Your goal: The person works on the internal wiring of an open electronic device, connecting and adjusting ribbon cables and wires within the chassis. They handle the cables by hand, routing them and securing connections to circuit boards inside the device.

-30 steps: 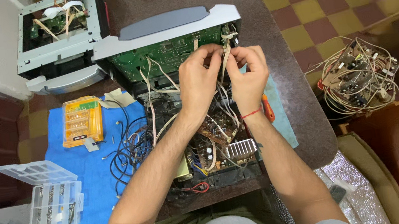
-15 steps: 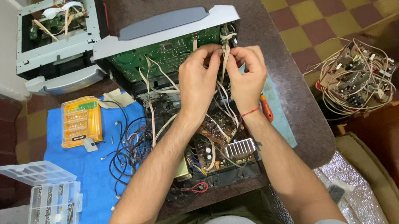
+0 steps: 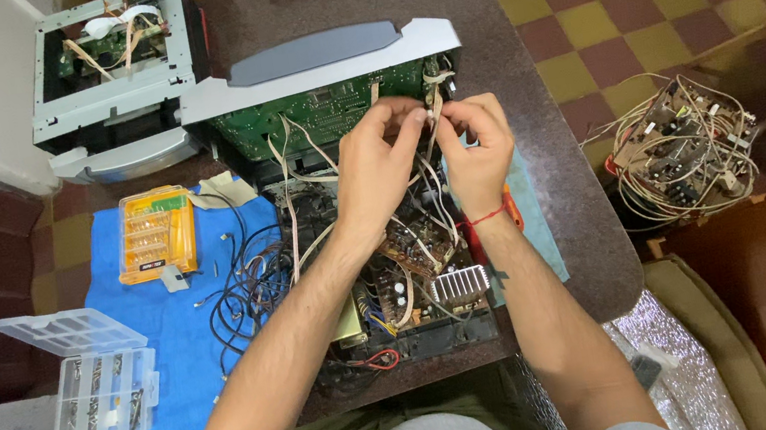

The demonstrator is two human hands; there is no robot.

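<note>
Beige ribbon cable (image 3: 434, 126) pinched by left hand (image 3: 376, 170) and right hand (image 3: 474, 146), cable ends hidden behind fingers

Even, soft indoor light from above; faint shadows, sharp focus, slight wide-angle bend at edges

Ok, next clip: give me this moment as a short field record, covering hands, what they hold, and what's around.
left hand: pinching a pale ribbon cable with the right hand
right hand: fingertips on the same cable
under hands: opened electronics chassis, green circuit board tilted up
left side: blue cloth, orange bit set, clear parts box
floor right: loose wired board
</note>
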